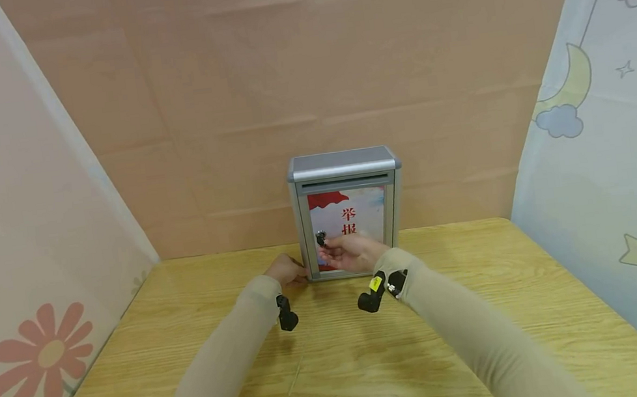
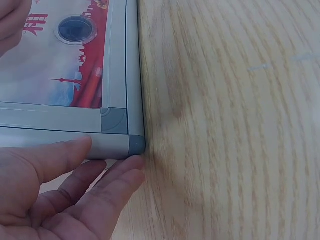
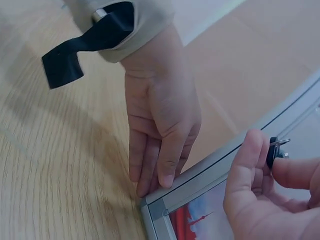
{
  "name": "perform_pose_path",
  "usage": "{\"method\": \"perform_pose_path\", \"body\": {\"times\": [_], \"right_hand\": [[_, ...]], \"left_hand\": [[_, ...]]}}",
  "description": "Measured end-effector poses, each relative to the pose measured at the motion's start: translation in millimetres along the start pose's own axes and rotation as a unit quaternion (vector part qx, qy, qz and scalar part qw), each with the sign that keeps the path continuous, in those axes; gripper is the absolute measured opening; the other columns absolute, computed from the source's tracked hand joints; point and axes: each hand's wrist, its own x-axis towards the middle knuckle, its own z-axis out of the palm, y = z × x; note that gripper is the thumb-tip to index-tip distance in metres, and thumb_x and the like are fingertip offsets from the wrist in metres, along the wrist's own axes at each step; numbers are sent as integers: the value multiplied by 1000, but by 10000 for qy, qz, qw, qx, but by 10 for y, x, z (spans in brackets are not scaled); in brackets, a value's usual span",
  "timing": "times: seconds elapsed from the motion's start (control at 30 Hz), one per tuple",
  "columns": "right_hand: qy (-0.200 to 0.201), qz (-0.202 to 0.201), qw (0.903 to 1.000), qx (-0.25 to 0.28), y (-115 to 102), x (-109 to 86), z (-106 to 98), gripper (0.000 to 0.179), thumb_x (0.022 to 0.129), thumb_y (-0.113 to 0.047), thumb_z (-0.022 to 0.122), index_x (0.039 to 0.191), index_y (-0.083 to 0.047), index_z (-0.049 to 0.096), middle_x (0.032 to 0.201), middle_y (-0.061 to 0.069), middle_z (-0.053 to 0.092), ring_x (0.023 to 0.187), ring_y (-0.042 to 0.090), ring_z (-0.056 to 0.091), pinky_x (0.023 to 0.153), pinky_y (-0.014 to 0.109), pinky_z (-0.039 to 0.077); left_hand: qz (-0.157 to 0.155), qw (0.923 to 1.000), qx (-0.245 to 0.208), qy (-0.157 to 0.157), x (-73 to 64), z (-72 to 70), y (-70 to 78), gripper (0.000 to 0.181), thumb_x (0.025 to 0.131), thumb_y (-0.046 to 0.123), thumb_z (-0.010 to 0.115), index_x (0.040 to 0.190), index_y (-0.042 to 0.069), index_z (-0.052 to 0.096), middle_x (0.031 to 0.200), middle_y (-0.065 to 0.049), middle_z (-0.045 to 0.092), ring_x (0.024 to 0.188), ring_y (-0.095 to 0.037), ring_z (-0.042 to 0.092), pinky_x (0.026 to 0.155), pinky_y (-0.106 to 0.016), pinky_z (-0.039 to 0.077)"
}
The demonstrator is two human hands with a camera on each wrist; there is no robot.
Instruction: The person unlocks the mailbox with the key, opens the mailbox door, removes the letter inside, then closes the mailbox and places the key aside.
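A grey metal box [image 1: 345, 170] with a slot near its top and a printed front panel [image 1: 328, 207] stands upright on the table. My right hand [image 1: 354, 252] is at the left side of that panel, thumb and forefinger pinching a black-headed key [image 3: 272, 152] at the lock [image 1: 320, 233]. A small metal ring [image 3: 282, 142] hangs from the key head. Low on the box's left side, my left hand [image 2: 75, 190] rests against the frame near the bottom corner [image 2: 137, 144]. Its fingers are mostly straight, with the thumb on the frame edge.
The box stands on a wood-grain table [image 1: 461, 313], close to a pinkish-beige backdrop [image 1: 225, 104]. Patterned white cloths hang at left [image 1: 61, 221] and right [image 1: 617, 177]. In the left wrist view, a round dark window [image 2: 76, 30] shows low on the panel.
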Motion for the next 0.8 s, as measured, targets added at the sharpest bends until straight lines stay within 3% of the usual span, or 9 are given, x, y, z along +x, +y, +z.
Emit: {"method": "perform_pose_path", "body": {"times": [0.33, 0.67, 0.8], "right_hand": [[-467, 100, 9981, 379, 63, 104, -52, 15, 104, -5, 37, 100, 0, 50, 90, 9, 60, 77, 13, 60, 69, 20, 53], [-978, 235, 9903, 960, 109, 179, -102, 20, 104, -5, 34, 96, 1, 52, 87, 8, 59, 76, 14, 59, 71, 20, 53], [-1037, 257, 9898, 946, 115, 185, -122, 21, 105, -6, 34, 97, 0, 53, 90, 9, 60, 81, 14, 60, 73, 21, 53]], "left_hand": [[-36, 10000, 44, -44, 26, -10, 1, 24, 89, 0, 65, 110, -13, 62, 105, -22, 66, 91, -27, 67, 89, -39, 56], [-24, 10000, 91, -28, 34, -23, -4, 23, 89, -1, 65, 108, -13, 62, 103, -23, 67, 94, -32, 68, 87, -39, 57], [-28, 9999, 106, -59, 31, -23, -1, 24, 89, 0, 65, 109, -12, 61, 104, -22, 67, 93, -29, 68, 87, -38, 57]]}}
